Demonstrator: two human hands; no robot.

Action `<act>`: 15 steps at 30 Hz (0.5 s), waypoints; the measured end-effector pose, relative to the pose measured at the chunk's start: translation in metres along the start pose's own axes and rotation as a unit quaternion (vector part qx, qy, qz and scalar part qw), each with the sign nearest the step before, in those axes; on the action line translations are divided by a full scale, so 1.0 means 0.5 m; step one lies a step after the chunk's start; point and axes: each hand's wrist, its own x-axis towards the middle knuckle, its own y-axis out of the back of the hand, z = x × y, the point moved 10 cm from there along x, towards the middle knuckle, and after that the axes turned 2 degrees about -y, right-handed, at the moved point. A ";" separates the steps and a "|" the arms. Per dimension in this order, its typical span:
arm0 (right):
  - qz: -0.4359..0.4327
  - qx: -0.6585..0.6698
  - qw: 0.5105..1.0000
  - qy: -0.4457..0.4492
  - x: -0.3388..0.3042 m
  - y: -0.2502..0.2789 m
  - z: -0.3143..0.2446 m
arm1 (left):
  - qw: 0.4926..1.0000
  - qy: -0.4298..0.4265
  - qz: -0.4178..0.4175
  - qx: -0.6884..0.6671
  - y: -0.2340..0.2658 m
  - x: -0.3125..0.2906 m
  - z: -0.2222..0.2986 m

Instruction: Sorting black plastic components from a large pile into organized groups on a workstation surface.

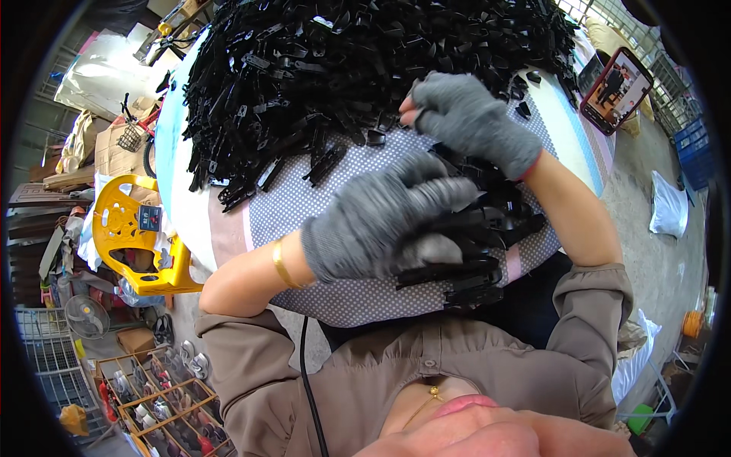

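A large heap of black plastic clip-like parts (365, 68) covers the far side of a round table spread with a dotted grey cloth (282, 206). My right hand (476, 122), in a grey fingerless glove, is at the heap's near edge with its fingers curled together; what they hold, if anything, is hidden. My left hand (388, 213), gloved the same way, is smeared by motion. Its thumb and fingers are over a smaller group of black parts (464, 282) by the table's near edge, and whether it grips any is unclear.
A phone (617, 90) with a lit screen stands at the table's right edge. To the left is a yellow plastic chair (141, 236). A shoe rack (164, 404), a fan (86, 316), a white sack (670, 206) and a blue crate (694, 152) surround the table.
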 end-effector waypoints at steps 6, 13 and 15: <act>-0.088 -0.242 0.966 -0.013 0.003 -0.040 -0.009 | 0.869 0.339 -0.107 0.345 0.124 -0.104 -0.166; -0.083 -0.342 0.936 -0.004 -0.026 -0.028 -0.015 | 0.826 0.351 -0.166 0.408 0.097 -0.120 -0.199; -0.067 -0.286 0.955 -0.037 -0.027 -0.015 -0.010 | 0.847 0.343 -0.164 0.371 0.083 -0.115 -0.201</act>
